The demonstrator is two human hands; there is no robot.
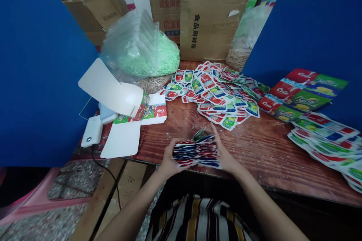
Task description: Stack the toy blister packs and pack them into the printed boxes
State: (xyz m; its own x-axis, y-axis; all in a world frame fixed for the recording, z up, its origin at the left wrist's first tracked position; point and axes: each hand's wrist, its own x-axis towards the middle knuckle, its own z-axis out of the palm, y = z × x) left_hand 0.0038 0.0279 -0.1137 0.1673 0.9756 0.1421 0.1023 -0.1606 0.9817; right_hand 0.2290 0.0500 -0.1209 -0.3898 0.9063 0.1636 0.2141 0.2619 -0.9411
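Between my two hands, at the table's near edge, is a thick stack of candy packets (195, 152) in red, green and blue with white borders. My left hand (170, 160) grips the stack's left side, and my right hand (224, 154) presses its right side with one finger pointing up. Past them lies a loose heap of the same packets (217, 92), printed with cans and "Cola". Fanned rows of more packets (330, 143) lie at the right. Left of my hands are printed cardboard boxes (154, 111) with white flaps open.
A white power bank (92, 131) with a black cable sits at the table's left edge. Clear plastic sleeves (135, 41) and a bag of green shredded filler (168, 54) stand behind. Cardboard cartons (212, 19) line the back, with blue panels (313, 26) either side.
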